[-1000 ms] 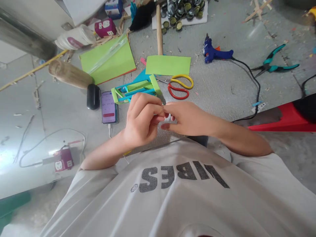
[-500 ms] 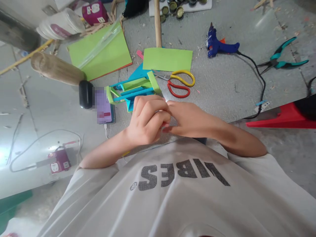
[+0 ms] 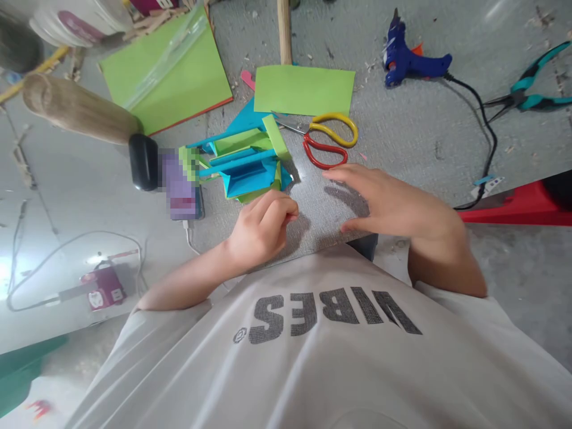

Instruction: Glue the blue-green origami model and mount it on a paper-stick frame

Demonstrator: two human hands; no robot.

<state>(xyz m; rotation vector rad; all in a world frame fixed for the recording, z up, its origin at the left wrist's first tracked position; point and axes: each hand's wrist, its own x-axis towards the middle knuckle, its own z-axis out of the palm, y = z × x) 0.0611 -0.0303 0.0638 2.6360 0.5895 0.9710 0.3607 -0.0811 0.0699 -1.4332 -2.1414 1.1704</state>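
Curled closed, my left hand [image 3: 264, 227] is just below a blue and green folded paper construction [image 3: 243, 161]; whether anything is inside the fingers is hidden. My right hand [image 3: 379, 202] has its fingers apart and holds nothing, just below the scissors [image 3: 333, 140] with one yellow and one red handle. The scissors' tips point left, toward the paper construction. Above them lies a light green paper strip [image 3: 304, 89], partly over a blue sheet [image 3: 248, 116].
A blue glue gun [image 3: 409, 59] with a black cord and teal-handled pliers [image 3: 527, 95] lie at the right. Leftward are a green sheet [image 3: 170, 71], a wooden cylinder [image 3: 83, 107], a black case [image 3: 143, 162], a phone [image 3: 181, 190] and a purple box [image 3: 103, 288].
My hands were together and have separated. The right hand moved right and its fingers spread; the left is closed below the paper construction. The view has shifted slightly.
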